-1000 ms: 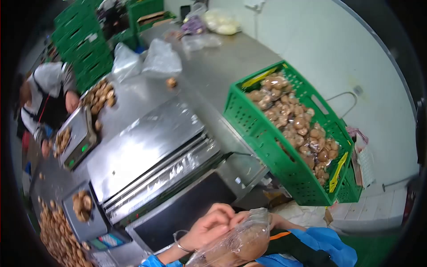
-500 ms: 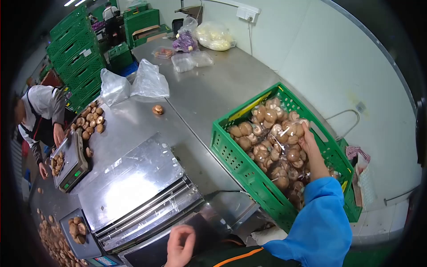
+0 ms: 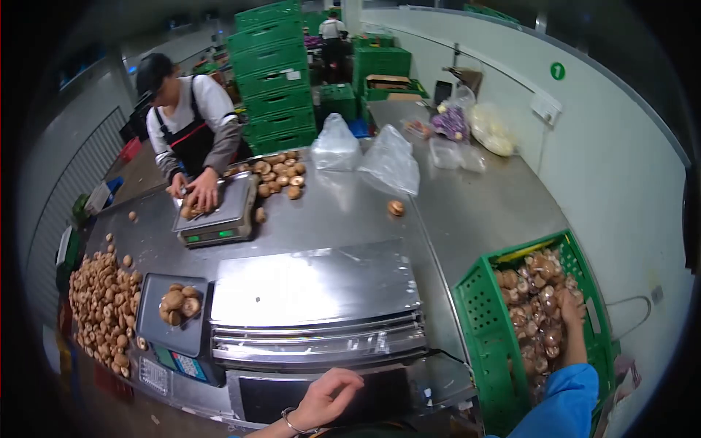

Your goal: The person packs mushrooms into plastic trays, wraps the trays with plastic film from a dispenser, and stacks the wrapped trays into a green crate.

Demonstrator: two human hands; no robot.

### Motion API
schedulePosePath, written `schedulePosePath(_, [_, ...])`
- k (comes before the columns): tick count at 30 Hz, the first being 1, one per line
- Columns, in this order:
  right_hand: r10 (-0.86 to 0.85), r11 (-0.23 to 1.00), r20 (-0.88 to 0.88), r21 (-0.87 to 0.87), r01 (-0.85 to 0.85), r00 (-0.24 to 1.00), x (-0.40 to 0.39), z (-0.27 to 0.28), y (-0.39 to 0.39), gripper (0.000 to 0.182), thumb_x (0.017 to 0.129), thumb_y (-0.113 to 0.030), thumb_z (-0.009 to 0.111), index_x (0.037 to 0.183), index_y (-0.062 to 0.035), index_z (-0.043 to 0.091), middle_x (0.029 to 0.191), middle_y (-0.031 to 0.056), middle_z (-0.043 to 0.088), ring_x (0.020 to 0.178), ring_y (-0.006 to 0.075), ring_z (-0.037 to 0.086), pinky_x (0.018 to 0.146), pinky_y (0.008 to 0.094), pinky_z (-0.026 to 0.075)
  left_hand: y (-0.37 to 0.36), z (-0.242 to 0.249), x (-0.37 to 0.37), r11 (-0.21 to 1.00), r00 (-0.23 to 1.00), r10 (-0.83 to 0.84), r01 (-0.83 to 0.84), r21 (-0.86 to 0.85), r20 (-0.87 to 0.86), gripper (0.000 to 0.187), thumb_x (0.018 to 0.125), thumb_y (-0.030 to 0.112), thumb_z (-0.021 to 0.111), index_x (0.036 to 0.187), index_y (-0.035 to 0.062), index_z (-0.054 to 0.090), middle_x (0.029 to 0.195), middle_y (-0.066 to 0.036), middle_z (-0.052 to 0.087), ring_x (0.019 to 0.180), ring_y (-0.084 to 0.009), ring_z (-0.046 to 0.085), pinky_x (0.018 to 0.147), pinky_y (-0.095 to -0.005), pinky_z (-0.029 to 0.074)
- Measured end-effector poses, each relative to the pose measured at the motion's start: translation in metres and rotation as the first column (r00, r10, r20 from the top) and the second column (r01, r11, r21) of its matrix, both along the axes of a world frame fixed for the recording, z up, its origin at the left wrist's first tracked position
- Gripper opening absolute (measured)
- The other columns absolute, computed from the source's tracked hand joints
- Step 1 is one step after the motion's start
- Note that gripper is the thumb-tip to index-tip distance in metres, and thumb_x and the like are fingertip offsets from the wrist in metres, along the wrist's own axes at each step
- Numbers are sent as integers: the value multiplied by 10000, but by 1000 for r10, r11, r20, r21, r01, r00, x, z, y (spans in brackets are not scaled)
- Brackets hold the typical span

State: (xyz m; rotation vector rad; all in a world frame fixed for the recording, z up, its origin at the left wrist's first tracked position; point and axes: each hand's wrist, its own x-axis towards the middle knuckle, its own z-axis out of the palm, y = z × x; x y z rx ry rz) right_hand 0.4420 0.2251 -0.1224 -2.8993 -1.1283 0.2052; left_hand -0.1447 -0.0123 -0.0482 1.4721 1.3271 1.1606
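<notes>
1. The right hand lies flat, fingers spread, on bagged brown mushrooms inside the green slotted plastic crate; it clamps nothing.
2. The left hand hovers loosely curled, empty, at the steel wrapping machine.
3. Risk, as I judge: pressing could bruise caps; the crate sits near the table edge and might tip.

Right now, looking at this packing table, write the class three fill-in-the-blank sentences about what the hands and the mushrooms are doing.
1. The right hand reaches into a crate coloured ____.
2. The crate is filled with bagged ____.
3. The left hand hovers open at the front edge of the sealing machine, holding ____.
4. A person across the table has both hands at a ____.

Missing words: green; mushrooms; nothing; scale
</notes>
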Motion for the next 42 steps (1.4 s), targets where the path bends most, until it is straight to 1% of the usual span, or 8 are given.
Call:
schedulePosePath(4, [80,962,170,243,-120,982,-26,29,38,682,838,-537,426,1352,-107,297,1371,215,282,1220,416,323,1003,479,272,-25,-2,-57,977,965,190,-168,130,-182,85,805,11,559,887,25,576,890,-79,607,841,-179,581,756,-277,462])
schedulePosePath(5, [399,695,260,540,-475,879,-15,6,74,494,862,-359,518,1220,-26,445,1167,191,505,1061,295,513,881,391,416,-31,-4,-70,954,939,296,-281,102,-177,75,815,16,553,887,24,574,875,-68,604,839,-159,578,748,-273,463])
schedulePosePath(7, [718,664,-526,713,-223,456,-184,81,62,320,889,-238,493,1101,-3,536,969,112,616,902,176,583,780,301,455,-50,-15,-99,879,874,474,-477,-1,-106,77,836,26,539,910,18,562,861,-49,595,841,-122,568,737,-257,460])
schedulePosePath(12, [801,330,-554,724,-606,-225,-522,119,4,198,878,-134,514,961,27,592,862,101,629,785,140,603,732,261,481,-89,-38,-160,764,726,644,-630,-142,243,191,811,66,568,993,16,538,973,-125,540,922,-214,543,799,-286,427])
schedulePosePath(14, [795,43,-437,732,-680,-420,-623,123,-22,203,875,-147,514,979,8,593,879,60,628,844,123,577,772,251,449,-106,-19,-205,766,648,642,-568,301,-410,300,778,84,593,1054,10,501,1018,-133,521,948,-254,513,835,-337,414])
schedulePosePath(16, [663,-56,-498,712,-700,-559,-713,112,-52,256,875,-178,519,1065,-17,575,935,56,613,895,125,558,785,257,451,-120,-36,-266,675,496,720,-663,324,-486,390,754,115,604,1104,4,472,1039,-153,505,959,-295,485,865,-379,393])
schedulePosePath(26, [760,-18,-597,374,-927,-256,-946,-7,-114,778,795,-676,321,1325,-109,374,1333,263,332,1246,400,312,1027,447,245,-92,-83,-460,498,536,842,-724,-477,66,735,840,371,572,1388,86,172,1343,-210,337,1124,-259,445,719,-311,481])
schedulePosePath(42, [879,279,-476,570,-773,-34,-749,56,-29,615,811,-578,442,1251,-151,486,1335,174,364,1257,314,301,1017,429,222,79,-43,-333,897,904,428,-425,-123,0,492,866,332,438,1291,90,380,1224,-273,390,1143,-390,404,982,-372,327])
